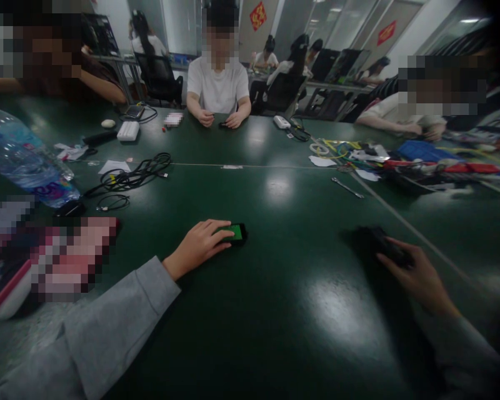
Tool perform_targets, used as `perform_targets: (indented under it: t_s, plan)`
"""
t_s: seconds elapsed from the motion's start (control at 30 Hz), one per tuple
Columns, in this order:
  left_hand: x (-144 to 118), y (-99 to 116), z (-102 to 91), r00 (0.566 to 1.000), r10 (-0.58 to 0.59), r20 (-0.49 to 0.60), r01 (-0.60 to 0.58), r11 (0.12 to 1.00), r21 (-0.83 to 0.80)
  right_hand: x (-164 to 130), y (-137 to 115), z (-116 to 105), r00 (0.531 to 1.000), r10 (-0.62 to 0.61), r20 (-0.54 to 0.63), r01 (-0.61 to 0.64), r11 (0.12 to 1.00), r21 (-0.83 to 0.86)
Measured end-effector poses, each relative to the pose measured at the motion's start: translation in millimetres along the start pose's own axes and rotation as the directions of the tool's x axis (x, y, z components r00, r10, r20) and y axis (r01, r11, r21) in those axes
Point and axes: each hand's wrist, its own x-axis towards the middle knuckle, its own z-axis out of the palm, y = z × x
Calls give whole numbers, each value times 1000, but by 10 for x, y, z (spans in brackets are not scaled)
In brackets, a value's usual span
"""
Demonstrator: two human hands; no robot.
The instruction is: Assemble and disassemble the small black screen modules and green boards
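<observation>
My left hand [204, 241] is at the middle of the green table, its fingers closed around the left end of a small black device with a lit green screen [238, 232]. The device looks like a small phone and lies flat on the table; my fingers cover part of its screen. Off to the right, my right hand [425, 278] grips a black object [385, 244], thumb on the near side and fingers on the far side. That object is dark and blurred, so its kind is unclear. A wide gap of tabletop separates both hands.
Beyond my right hand lies a wrench [348, 188], with a heap of cables and tools [420, 158] behind it. Coiled black cables [137, 172], a large plastic bottle [29, 155] and a pink-edged case [8, 283] occupy the left. A person [219, 89] sits opposite.
</observation>
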Motion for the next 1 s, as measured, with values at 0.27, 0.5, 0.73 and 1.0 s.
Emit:
perform_targets:
  t_s: [0.27, 0.5, 0.73, 1.0]
  plan:
    - [339, -475, 108, 934, -323, -152, 244, 888, -389, 325, -2051, 1344, 699, -529, 481, 289, 824, 487]
    - [278, -525, 118, 786, -617, 32, 363, 420, -831, 177, -2925, 2028, 644, -645, 411, 549, 764, 339]
    - [267, -575, 114, 839, -541, 62, 402, 539, -740, 128, -2928, 2099, 747, -588, 309, 552, 808, 206]
    - [284, -546, 35, 832, -544, 112, 459, 559, -691, 176, -2864, 2165, 773, -526, 355, 306, 799, 518]
